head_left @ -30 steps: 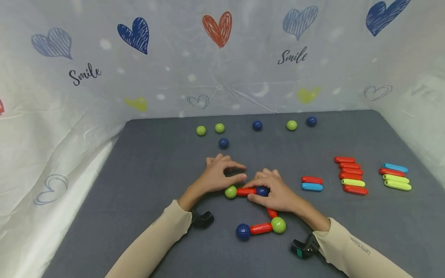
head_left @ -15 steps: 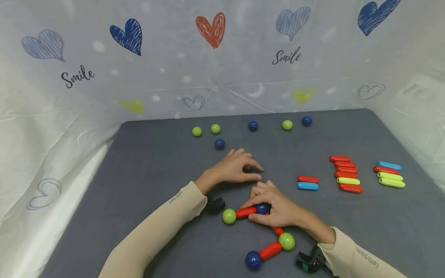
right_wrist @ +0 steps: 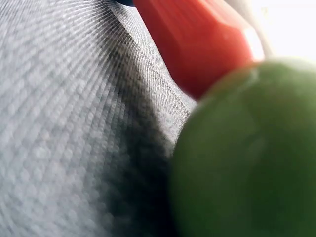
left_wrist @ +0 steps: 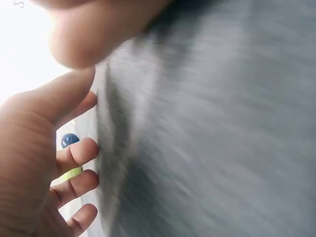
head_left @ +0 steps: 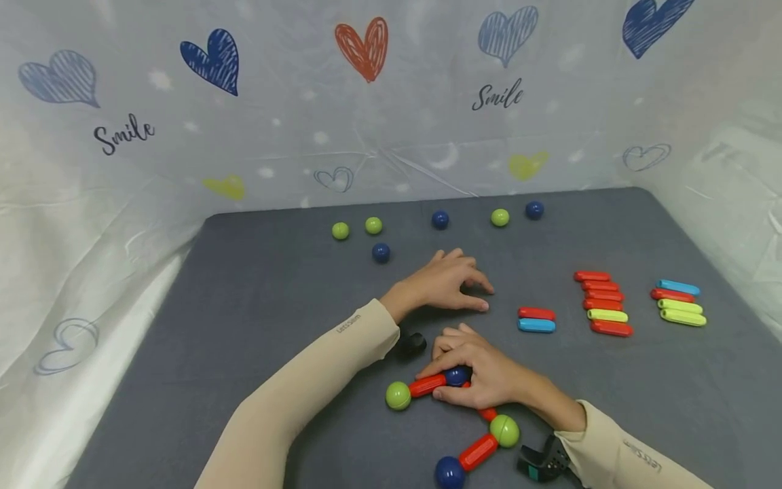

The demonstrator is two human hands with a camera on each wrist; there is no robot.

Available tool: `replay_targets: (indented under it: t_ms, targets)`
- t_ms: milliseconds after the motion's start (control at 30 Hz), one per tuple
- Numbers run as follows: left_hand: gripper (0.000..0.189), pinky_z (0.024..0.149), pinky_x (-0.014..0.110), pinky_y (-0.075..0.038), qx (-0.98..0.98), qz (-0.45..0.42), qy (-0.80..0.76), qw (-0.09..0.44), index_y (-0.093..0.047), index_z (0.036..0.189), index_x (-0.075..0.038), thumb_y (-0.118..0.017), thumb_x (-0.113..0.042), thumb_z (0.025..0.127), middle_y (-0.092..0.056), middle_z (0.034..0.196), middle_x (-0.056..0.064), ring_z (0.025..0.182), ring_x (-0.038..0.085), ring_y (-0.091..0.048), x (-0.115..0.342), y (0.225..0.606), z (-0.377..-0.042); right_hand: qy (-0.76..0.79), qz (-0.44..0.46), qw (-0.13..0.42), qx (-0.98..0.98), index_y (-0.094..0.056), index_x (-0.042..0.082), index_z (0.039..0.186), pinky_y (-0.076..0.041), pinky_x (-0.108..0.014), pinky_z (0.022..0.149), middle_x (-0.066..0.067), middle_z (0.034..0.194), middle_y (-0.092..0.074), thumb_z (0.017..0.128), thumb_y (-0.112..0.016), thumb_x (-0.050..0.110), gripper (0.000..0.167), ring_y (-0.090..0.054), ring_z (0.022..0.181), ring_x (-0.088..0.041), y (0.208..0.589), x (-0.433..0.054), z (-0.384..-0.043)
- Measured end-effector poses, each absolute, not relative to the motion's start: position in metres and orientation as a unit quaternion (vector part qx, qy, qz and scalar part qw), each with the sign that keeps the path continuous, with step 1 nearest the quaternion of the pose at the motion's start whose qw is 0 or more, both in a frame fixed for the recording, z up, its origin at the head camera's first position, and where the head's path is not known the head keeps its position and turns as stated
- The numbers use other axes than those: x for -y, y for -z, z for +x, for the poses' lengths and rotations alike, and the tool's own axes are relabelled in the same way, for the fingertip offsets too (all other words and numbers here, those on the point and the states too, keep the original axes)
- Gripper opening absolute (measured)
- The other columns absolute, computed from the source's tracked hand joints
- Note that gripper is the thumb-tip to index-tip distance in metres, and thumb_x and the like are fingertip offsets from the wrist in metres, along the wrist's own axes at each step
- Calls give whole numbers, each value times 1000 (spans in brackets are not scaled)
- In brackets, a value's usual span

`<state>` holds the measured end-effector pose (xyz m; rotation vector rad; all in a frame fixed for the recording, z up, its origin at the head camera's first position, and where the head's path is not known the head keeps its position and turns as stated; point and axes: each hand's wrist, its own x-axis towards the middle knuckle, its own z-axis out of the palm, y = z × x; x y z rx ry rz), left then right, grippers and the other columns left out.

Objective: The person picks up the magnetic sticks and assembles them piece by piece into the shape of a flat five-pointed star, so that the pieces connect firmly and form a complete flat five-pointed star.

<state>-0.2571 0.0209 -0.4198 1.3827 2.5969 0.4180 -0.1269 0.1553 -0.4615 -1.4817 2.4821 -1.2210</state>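
Note:
My right hand (head_left: 479,370) grips a linked chain of balls and red rods at its upper corner, thumb and fingers around a blue ball (head_left: 457,375) and the end of a red rod (head_left: 427,386). A green ball (head_left: 398,396) ends that rod on the left. Below the hand, another green ball (head_left: 504,430) joins a red rod (head_left: 478,452) to a blue ball (head_left: 450,472). The right wrist view is filled by a green ball (right_wrist: 247,158) and a red rod (right_wrist: 192,39). My left hand (head_left: 449,282) hovers over the cloth holding nothing, fingers spread, left of a short rod pair.
A red rod (head_left: 537,313) and a blue rod (head_left: 537,326) lie side by side. Farther right are a stack of red and yellow rods (head_left: 605,296) and a mixed row (head_left: 681,305). Loose green balls (head_left: 374,225) and blue balls (head_left: 440,219) sit along the back of the grey table (head_left: 269,272).
My left hand has left the chain and moved right toward the loose rods. My right hand has drawn the chain closer to the front, turning it slightly.

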Motion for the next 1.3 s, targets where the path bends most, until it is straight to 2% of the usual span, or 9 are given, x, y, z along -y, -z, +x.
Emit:
replay_targets:
  t_ms: [133, 300, 467, 733, 1067, 1300]
  targets:
    - [39, 83, 32, -28, -869, 469, -127, 94, -71, 125, -41, -68, -59, 91, -57, 103, -11, 98, 9, -43, -35, 416, -260, 390, -467, 11, -793, -77, 38, 113, -30, -23, 80, 18, 90, -56, 89, -76, 33, 25, -44, 85, 2, 462, -156, -127]
    - [42, 87, 34, -28, -864, 478, -117, 106, -70, 126, -42, -70, -61, 89, -56, 119, -10, 106, 11, -41, -44, 409, -263, 393, -463, 14, -794, -77, 38, 112, -30, -24, 80, 19, 91, -58, 89, -76, 32, 24, -45, 86, 2, 462, -158, -127]
    - [42, 92, 35, -31, -864, 476, -126, 100, -70, 126, -41, -70, -60, 89, -57, 129, -9, 115, 12, -42, -46, 403, -267, 389, -467, 16, -794, -77, 38, 113, -30, -23, 79, 20, 92, -59, 89, -76, 32, 25, -46, 86, 4, 461, -158, -127]
    - [42, 108, 44, -29, -851, 493, -135, 118, -70, 127, -41, -70, -58, 89, -51, 148, -5, 139, 18, -36, -58, 407, -263, 397, -479, 22, -783, -77, 36, 113, -34, -21, 77, 20, 93, -63, 89, -77, 32, 24, -48, 84, 5, 461, -157, -124]
    - [42, 111, 45, -28, -844, 501, -138, 130, -70, 127, -40, -72, -57, 89, -50, 152, -5, 144, 18, -33, -65, 411, -264, 413, -500, 28, -761, -79, 31, 111, -47, -12, 71, 18, 93, -64, 90, -76, 30, 21, -57, 80, 8, 457, -149, -117]
    - [41, 113, 45, -26, -841, 504, -137, 141, -69, 126, -43, -72, -59, 88, -45, 156, -6, 150, 20, -27, -75, 418, -261, 412, -515, 22, -752, -79, 30, 111, -44, -8, 67, 18, 92, -65, 91, -76, 30, 21, -56, 77, 12, 457, -147, -115]
